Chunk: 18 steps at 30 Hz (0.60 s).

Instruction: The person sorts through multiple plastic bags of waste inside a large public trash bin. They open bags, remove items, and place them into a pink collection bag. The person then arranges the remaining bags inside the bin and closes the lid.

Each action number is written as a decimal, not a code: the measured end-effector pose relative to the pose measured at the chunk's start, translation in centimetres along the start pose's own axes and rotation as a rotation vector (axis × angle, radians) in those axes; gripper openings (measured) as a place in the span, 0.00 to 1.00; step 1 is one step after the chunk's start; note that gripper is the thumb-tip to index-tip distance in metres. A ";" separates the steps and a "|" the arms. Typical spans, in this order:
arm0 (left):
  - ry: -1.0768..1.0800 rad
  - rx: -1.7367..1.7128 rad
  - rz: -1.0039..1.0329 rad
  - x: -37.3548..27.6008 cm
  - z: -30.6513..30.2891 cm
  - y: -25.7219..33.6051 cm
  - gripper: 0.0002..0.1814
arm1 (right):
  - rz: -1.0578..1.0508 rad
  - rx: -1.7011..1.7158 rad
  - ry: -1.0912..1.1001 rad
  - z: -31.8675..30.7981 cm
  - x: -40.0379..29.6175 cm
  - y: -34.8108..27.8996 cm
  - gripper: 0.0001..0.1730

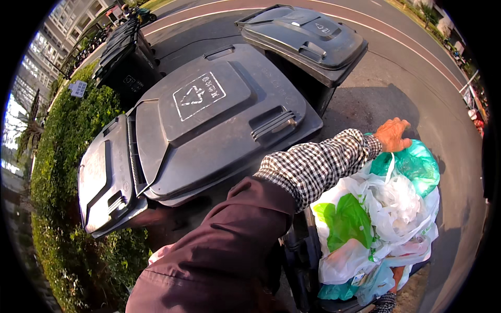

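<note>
White, green and teal plastic bags (352, 250) are heaped on top of a dark bin (301, 266) at the lower right. My left hand (393, 135), in a checked cuff, reaches over the far end of the heap. Its fingers are spread above or against a teal plastic bag (424, 164); whether they touch it cannot be told. My right hand (397, 274) is at the near right side of the heap, largely hidden among the bags, so its grip is not visible.
A large grey wheeled bin (219, 152) with a closed lid stands to the left. Another grey bin (336, 43) is beyond it, and one more (96, 176) is at its left. Dark bins (129, 66) stand by the hedge (58, 168). A road (195, 17) curves behind.
</note>
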<state>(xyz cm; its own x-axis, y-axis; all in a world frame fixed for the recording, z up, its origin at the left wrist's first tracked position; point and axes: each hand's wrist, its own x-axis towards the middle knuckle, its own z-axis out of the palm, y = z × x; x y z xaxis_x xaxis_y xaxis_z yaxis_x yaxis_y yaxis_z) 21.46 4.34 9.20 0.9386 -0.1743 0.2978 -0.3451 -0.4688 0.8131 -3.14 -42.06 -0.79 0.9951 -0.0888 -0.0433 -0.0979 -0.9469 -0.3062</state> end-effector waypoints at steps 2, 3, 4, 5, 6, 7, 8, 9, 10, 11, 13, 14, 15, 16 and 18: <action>-0.056 -0.123 0.103 -2.3 1.5 1.6 0.47 | 0.016 0.003 -0.005 -0.3 0.8 -0.9 0.36; -0.170 -0.176 0.089 -3.8 3.1 2.5 0.52 | 0.034 -0.011 -0.002 -0.9 0.9 -0.9 0.36; -0.351 -0.106 0.084 -5.0 4.6 2.7 0.56 | 0.047 -0.019 -0.004 -1.3 0.8 -1.2 0.36; -0.442 0.084 0.175 -5.6 8.8 5.0 0.53 | 0.124 -0.050 0.037 -3.4 -1.3 0.3 0.36; -0.311 0.258 0.131 -6.5 12.0 0.4 0.45 | 0.055 -0.026 0.007 -2.2 1.1 -1.8 0.36; -0.190 0.467 0.142 -7.8 13.6 -3.0 0.32 | 0.005 -0.018 -0.015 -1.4 3.0 -3.7 0.37; -0.152 0.422 0.133 -8.1 14.1 -2.5 0.26 | 0.025 -0.019 -0.010 -1.5 2.8 -3.4 0.37; -0.114 0.384 0.124 -8.4 14.5 -1.8 0.20 | 0.035 -0.017 -0.005 -1.7 2.6 -3.2 0.37; -0.050 0.439 0.168 -8.5 14.9 -0.9 0.17 | 0.047 -0.020 0.001 -1.9 2.5 -3.2 0.37; 0.011 0.490 0.214 -8.5 15.6 0.1 0.14 | 0.071 -0.018 0.009 -2.7 2.2 -2.4 0.37; 0.099 0.617 0.316 -8.1 15.9 -0.4 0.10 | 0.067 -0.013 0.006 -3.1 2.7 -2.4 0.37; 0.110 0.671 0.394 -7.3 16.4 -0.8 0.10 | 0.070 -0.011 0.008 -3.1 2.9 -2.5 0.37; 0.118 0.715 0.488 -6.6 17.1 -0.4 0.09 | 0.078 -0.005 0.016 -3.2 2.6 -2.1 0.37; 0.144 0.741 0.576 -6.4 18.3 0.1 0.07 | 0.109 -0.013 0.024 -3.8 1.8 -1.2 0.37; 0.071 0.537 0.627 -5.1 20.9 -0.6 0.07 | 0.119 -0.016 0.029 -3.9 2.0 -1.4 0.37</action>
<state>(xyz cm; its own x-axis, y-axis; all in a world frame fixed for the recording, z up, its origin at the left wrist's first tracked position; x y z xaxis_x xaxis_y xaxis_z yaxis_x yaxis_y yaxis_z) 16.85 -12.58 -3.21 0.5631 -0.4947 0.6619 -0.7420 -0.6553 0.1415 -0.99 -42.09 3.28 0.9765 -0.2093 -0.0504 -0.2150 -0.9341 -0.2851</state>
